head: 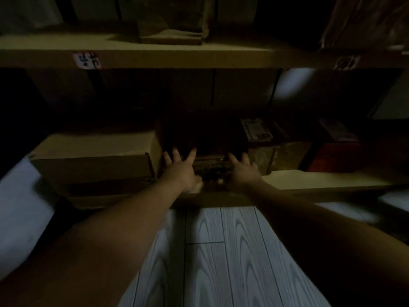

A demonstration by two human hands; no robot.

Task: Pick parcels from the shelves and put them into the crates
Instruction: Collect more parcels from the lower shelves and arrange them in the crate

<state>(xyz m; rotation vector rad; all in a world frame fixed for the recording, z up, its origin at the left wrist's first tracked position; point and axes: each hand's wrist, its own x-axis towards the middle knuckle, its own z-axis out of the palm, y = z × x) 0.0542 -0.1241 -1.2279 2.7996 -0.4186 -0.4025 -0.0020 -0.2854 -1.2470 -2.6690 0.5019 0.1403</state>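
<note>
Shelf (321, 178): we list the board under the parcel (205, 138).
Carton (93, 156): against the parcel's left side.
Parcel: dark, at the shelf's front edge.
Left hand (180, 168): fingers straight and spread, pressing the parcel's left front.
Right hand (242, 170): on the parcel's right front; we cannot tell its grip.

Both arms are bare along all of their visible length, wrists included: the left forearm (110, 229) and the right forearm (309, 220). The left hand (180, 168) is bare, with 3 fingers and a thumb showing. The right hand (242, 170) is bare too, its fingers partly lost in shadow. The right forearm is the darker of the 2. Nails and fine marks are too dim to tell.
</note>
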